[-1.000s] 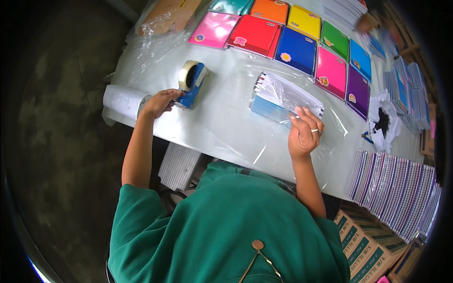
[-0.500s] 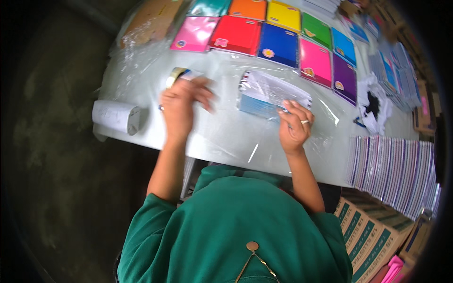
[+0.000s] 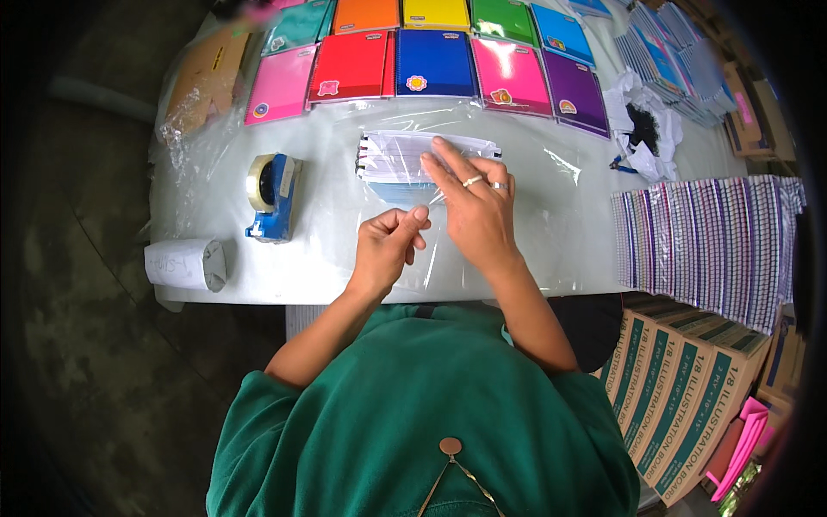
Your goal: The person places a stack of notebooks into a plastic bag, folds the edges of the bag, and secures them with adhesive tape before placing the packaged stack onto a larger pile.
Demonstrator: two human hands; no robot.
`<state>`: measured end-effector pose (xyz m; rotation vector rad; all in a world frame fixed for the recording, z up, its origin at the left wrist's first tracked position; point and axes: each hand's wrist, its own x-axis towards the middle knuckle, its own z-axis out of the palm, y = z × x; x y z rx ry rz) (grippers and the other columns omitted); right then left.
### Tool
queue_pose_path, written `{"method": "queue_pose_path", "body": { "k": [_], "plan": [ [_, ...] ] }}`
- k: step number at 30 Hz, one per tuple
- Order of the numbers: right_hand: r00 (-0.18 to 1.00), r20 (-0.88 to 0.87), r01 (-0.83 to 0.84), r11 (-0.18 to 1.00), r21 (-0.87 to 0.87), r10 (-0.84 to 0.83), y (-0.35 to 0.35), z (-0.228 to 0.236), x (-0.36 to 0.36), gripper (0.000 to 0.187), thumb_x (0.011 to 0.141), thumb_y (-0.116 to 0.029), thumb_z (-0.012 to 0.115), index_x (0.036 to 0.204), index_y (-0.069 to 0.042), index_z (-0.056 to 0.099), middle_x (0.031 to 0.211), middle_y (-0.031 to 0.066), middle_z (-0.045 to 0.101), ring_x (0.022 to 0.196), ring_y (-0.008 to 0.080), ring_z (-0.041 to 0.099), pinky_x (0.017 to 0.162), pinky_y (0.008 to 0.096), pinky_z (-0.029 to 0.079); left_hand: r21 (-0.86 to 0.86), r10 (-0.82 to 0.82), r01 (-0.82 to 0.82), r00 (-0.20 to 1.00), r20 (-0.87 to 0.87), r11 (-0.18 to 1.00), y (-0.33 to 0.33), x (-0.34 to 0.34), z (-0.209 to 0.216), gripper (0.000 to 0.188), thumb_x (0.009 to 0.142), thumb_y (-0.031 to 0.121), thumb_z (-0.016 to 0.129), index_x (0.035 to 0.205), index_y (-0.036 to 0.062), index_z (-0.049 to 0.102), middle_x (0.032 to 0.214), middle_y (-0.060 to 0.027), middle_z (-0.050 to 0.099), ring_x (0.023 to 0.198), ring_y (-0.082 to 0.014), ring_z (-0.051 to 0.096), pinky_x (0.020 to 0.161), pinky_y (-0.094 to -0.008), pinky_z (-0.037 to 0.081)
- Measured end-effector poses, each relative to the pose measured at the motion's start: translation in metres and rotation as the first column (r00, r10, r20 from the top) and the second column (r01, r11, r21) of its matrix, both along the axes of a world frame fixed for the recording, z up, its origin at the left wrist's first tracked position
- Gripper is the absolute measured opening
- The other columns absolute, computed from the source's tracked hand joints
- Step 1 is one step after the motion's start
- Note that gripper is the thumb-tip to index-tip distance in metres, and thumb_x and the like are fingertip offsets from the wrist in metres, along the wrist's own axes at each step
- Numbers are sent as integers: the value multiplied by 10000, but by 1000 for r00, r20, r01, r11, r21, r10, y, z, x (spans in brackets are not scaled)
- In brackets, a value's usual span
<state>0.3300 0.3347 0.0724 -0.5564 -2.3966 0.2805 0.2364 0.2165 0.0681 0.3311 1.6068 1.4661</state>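
In front of me on the table lies a small bundle of white and light-blue paper items (image 3: pixel 392 155), with clear plastic film around it. My right hand (image 3: pixel 482 207) rests on the film and the bundle's near right part, its fingers stretched out and a ring showing. Just below the bundle, my left hand (image 3: pixel 389 248) is closed, thumb against curled fingers. Whatever it pinches is too small or clear to make out. A blue tape dispenser (image 3: pixel 280 194) with a roll of clear tape stands to the left.
Spiral notebooks in several colours, such as a red one (image 3: pixel 353 65), line the far side. A wrapped white roll (image 3: pixel 185 264) lies front left. At right are a crumpled white bag (image 3: pixel 637 121), a long stack of spiral-bound notebooks (image 3: pixel 698 246) and cardboard boxes (image 3: pixel 680 396) below.
My left hand has moved from the tape dispenser to the bundle's near edge and closed. My right hand has shifted onto the bundle, fingers straighter. The view has turned.
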Motion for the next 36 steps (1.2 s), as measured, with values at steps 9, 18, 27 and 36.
{"method": "queue_pose_path", "body": {
  "k": [9,18,27,36],
  "plan": [
    [972,213,-55,974,-221,103,0,23,-10,570,654,-159,755,1133,-72,458,1148,147,563,1162,301,461,936,434,288,-301,-119,-139,706,-698,943,-12,-76,-127,400,658,310,790,872,13,632,816,-132,657,745,-244,616,708,-345,486],
    [993,-112,-15,929,-370,-29,11,143,133,697,608,-65,739,1242,-92,452,1121,116,546,1069,288,509,905,397,387,-157,-428,770,162,-889,619,75,-60,83,647,496,176,832,1080,18,603,994,-141,629,948,-293,589,874,-369,433],
    [722,-458,691,578,435,-518,53,264,336,660,601,80,670,1194,-130,472,1183,87,532,1111,301,505,929,369,406,359,592,928,234,-771,102,279,161,278,662,582,45,769,1201,104,545,1185,-91,569,1098,-283,527,929,-343,429],
    [719,-465,466,855,-228,-517,99,196,396,773,793,-177,600,1420,-82,158,1487,179,59,1380,299,85,1104,395,146,272,318,954,220,-922,129,346,237,200,634,814,315,651,1355,142,370,1392,-164,334,1277,-344,339,1023,-400,336]
  ]
}}
